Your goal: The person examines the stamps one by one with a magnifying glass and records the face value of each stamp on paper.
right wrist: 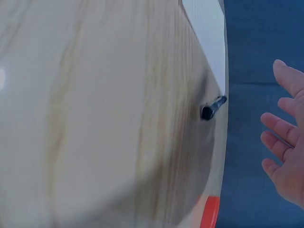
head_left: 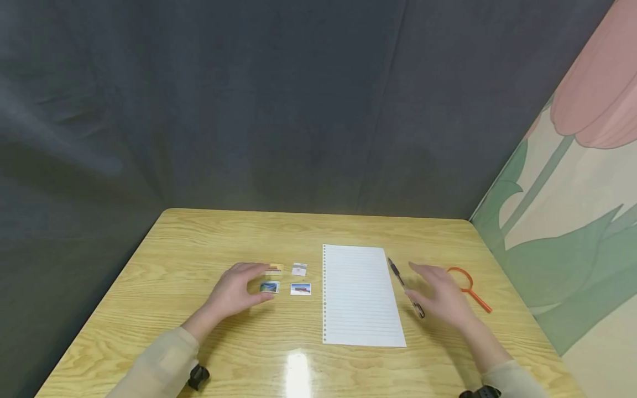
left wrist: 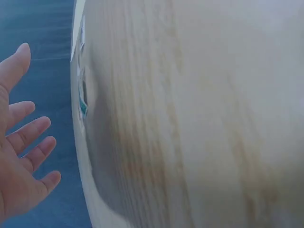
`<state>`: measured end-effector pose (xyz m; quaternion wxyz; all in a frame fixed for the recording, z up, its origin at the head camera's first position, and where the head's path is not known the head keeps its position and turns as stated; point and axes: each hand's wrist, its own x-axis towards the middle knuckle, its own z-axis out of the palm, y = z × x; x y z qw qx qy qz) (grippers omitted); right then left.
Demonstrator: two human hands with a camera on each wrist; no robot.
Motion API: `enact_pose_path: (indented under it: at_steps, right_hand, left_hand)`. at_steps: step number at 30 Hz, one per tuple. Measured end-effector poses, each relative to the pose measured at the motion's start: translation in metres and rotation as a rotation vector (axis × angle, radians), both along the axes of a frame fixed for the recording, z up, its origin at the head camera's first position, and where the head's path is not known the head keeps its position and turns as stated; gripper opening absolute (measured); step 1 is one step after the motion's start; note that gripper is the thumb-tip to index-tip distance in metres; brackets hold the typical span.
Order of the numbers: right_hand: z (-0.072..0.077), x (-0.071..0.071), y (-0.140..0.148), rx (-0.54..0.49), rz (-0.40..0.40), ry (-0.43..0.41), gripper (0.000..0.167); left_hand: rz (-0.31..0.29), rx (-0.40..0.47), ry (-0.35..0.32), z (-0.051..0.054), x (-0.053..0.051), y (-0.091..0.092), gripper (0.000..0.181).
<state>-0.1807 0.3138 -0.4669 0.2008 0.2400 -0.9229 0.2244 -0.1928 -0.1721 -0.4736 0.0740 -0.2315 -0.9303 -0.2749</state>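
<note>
My left hand [head_left: 238,293] hovers at the left of several small picture stamps, its fingers spread and holding nothing. The nearest are a yellowish stamp [head_left: 275,269], partly behind the fingers, and a blue-green stamp [head_left: 270,287]. To their right lie a pale stamp [head_left: 299,269] and a stamp with a building [head_left: 301,289]. My right hand [head_left: 440,293], fingers also spread and holding nothing, is above the table between a pen [head_left: 396,272] and an orange-red magnifying glass [head_left: 480,300]. The hand hides part of the glass's ring. In the right wrist view the pen [right wrist: 213,108] shows end-on.
A lined sheet of paper [head_left: 360,298] with punched holes along its left edge lies between the stamps and the pen. The wooden table [head_left: 224,232] ends at a dark curtain [head_left: 278,110] behind. A wall with painted tulips [head_left: 572,249] stands at the right.
</note>
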Motion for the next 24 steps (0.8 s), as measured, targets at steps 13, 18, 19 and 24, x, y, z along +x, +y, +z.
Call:
enact_pose_path:
  at_steps: [13, 18, 19, 24]
  right_hand:
    - [-0.006, 0.007, 0.031, -0.211, -0.041, 0.004, 0.052]
    - [-0.009, 0.009, 0.044, -0.284, -0.1, -0.079, 0.047]
    - [-0.009, 0.009, 0.046, -0.31, -0.1, -0.095, 0.046]
    - [-0.016, 0.009, 0.059, -0.447, -0.083, -0.151, 0.042]
  left_hand:
    - [0.026, 0.122, -0.126, -0.016, -0.004, 0.001, 0.059]
    - [0.032, 0.178, -0.153, -0.018, -0.006, 0.002, 0.053]
    - [0.031, 0.186, -0.154, -0.019, -0.007, 0.002, 0.053]
    - [0.033, 0.195, -0.148, -0.023, -0.009, 0.003, 0.049]
